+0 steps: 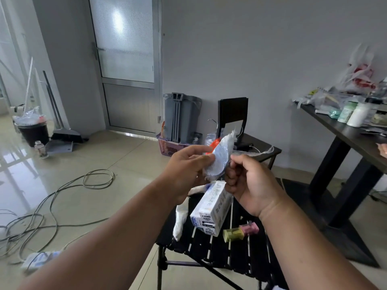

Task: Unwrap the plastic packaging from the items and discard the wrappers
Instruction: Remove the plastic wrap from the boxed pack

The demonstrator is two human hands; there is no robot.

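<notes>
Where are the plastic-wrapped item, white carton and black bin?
plastic-wrapped item (pixel 222 155), head view, middle of the clear wrap.
white carton (pixel 211 208), head view, top face.
black bin (pixel 35 132), head view, front wall.

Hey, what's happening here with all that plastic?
A person is unwrapping a small plastic-wrapped item, held up in front of them. The left hand grips it from one side while the right hand pinches the wrapper at the other, so the plastic is not yet off. Below, on a black slatted chair, lie a white carton, a crumpled white wrapper and two small pink and yellow-green pieces. A black bin stands far left.
</notes>
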